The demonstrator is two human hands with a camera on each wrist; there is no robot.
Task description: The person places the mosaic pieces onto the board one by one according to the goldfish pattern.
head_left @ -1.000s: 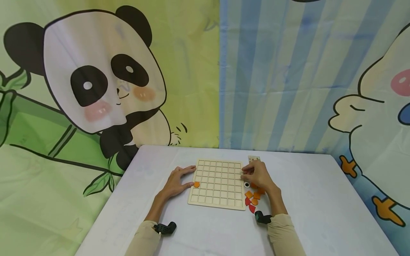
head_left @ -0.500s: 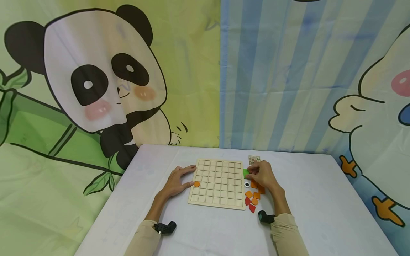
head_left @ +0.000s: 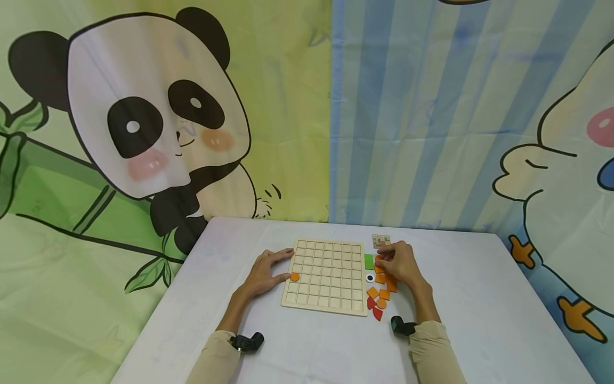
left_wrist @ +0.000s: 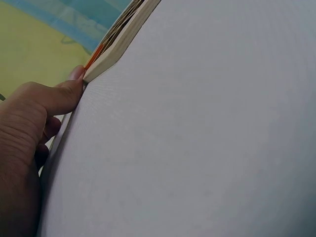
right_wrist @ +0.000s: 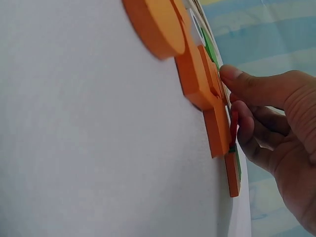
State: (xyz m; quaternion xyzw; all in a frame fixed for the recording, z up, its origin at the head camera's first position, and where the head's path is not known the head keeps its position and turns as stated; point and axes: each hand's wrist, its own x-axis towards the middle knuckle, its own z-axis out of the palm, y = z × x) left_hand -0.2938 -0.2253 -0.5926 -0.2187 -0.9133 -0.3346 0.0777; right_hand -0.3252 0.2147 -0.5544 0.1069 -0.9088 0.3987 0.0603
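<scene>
A light wooden grid board (head_left: 326, 277) lies on the table. My left hand (head_left: 261, 274) is spread at its left edge, and the thumb touches the rim beside an orange disc (head_left: 295, 277) in a left-column cell. In the left wrist view the thumb (left_wrist: 64, 96) rests against the board's corner. My right hand (head_left: 400, 262) is over the orange pieces (head_left: 392, 284) right of the board. Its thumb and index finger are bent around an orange piece; whether they pinch it I cannot tell. A green rectangle (head_left: 369, 262) and a black-and-white eye disc (head_left: 370, 278) lie beside the board.
A small patterned card (head_left: 381, 240) lies behind the right hand. Two red pieces (head_left: 378, 314) and an orange disc (head_left: 381, 303) lie nearest the front. The white-covered table (head_left: 460, 298) ends at a printed curtain (head_left: 288, 106) at the back.
My right hand has moved to the right, away from the board's edge, and the green rectangle has come into view. The left hand and the board have stayed in place.
</scene>
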